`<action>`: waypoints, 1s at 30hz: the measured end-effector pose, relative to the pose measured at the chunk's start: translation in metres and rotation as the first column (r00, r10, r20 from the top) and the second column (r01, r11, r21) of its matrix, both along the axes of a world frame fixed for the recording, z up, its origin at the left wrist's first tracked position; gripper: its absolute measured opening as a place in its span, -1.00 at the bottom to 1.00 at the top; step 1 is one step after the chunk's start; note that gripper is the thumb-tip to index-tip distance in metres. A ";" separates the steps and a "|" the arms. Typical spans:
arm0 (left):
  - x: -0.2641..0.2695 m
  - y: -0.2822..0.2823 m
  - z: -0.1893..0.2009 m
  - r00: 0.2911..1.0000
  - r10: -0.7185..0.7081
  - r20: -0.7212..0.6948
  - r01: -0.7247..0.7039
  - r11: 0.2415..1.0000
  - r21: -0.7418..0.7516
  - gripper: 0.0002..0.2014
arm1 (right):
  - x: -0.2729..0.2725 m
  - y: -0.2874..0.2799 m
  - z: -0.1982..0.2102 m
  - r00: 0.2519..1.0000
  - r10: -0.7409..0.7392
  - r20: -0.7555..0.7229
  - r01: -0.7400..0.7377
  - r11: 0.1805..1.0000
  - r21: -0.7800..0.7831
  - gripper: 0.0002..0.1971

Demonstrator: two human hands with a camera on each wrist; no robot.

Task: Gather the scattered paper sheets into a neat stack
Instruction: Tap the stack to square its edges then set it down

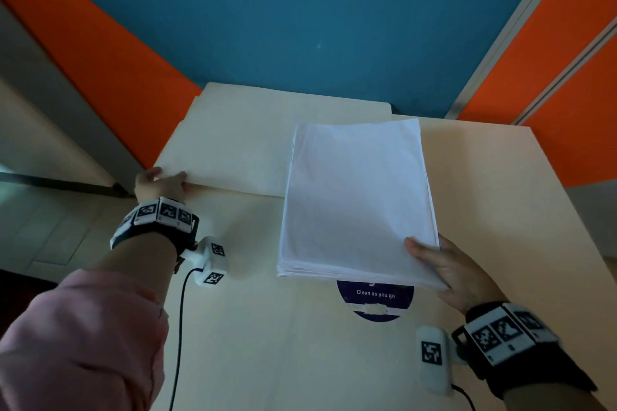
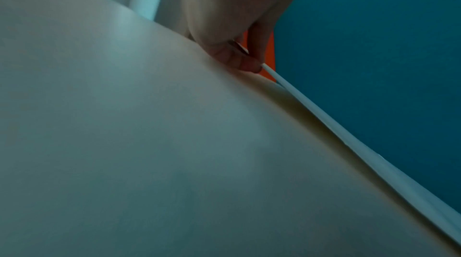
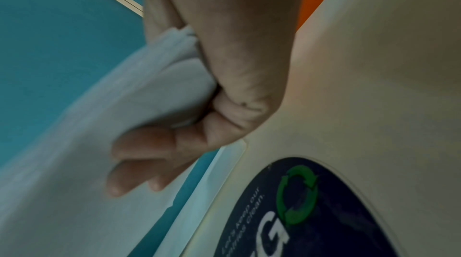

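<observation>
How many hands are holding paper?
2. The left hand pinches the corner of a loose cream sheet at the table's left edge. The right hand grips the near right corner of the white paper stack.

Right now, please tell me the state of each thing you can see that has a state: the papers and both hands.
Paper stack: gathered, near end lifted off the table, edges roughly aligned.
Loose sheet: mostly flat on the table, near-left corner raised.
Right hand: grips the stack's near right corner, thumb on top, fingers under.
Left hand: pinches the loose sheet's corner.
Round sticker: stuck on the table, partly covered by the stack.
</observation>
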State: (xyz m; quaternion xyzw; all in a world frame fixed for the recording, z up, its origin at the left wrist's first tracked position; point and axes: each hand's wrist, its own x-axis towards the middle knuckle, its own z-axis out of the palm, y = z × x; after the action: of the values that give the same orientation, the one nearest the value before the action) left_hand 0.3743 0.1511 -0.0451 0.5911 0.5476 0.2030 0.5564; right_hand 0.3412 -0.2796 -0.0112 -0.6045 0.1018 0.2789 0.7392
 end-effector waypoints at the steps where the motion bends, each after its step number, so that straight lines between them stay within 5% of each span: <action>1: -0.003 -0.007 0.000 0.999 -0.026 -0.035 0.027 1.000 0.013 -0.42 | -0.002 0.000 0.001 1.000 0.003 0.006 -0.003 1.000 -0.008 -0.06; 7: -0.031 -0.013 0.006 0.961 -0.276 -0.012 0.269 0.945 -0.184 -0.24 | -0.011 -0.005 0.011 0.998 -0.054 0.022 0.053 0.998 0.023 -0.11; 11: -0.068 -0.019 0.006 0.914 -0.403 0.049 0.399 0.871 -0.285 -0.68 | -0.030 -0.010 0.024 0.998 -0.030 0.062 0.030 1.000 0.004 0.03; 16: -0.131 -0.040 0.009 0.916 -0.395 0.068 0.391 0.841 -0.373 -0.92 | -0.064 -0.019 0.038 0.998 -0.032 0.046 0.031 0.999 0.014 -0.44; 21: -0.193 -0.053 0.009 0.912 -0.409 0.030 0.390 0.841 -0.376 -0.82 | -0.107 -0.033 0.049 0.996 -0.017 0.085 0.023 0.997 -0.076 0.07; 25: -0.240 -0.060 0.009 0.889 -0.459 -0.003 0.426 0.828 -0.364 -0.82 | -0.138 -0.047 0.057 0.996 -0.022 0.081 0.027 0.997 -0.069 -0.23; 30: -0.285 -0.060 0.012 0.876 -0.481 -0.009 0.434 0.798 -0.418 -0.81 | -0.159 -0.074 0.060 0.996 0.014 0.092 0.005 0.979 -0.202 -0.03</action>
State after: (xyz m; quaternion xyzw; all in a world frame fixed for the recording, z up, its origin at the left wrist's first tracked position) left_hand 0.0894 0.0915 -0.0335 0.5887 0.4491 -0.0894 0.6661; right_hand 0.1824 -0.3534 0.0488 -0.6891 0.0936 0.2403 0.6772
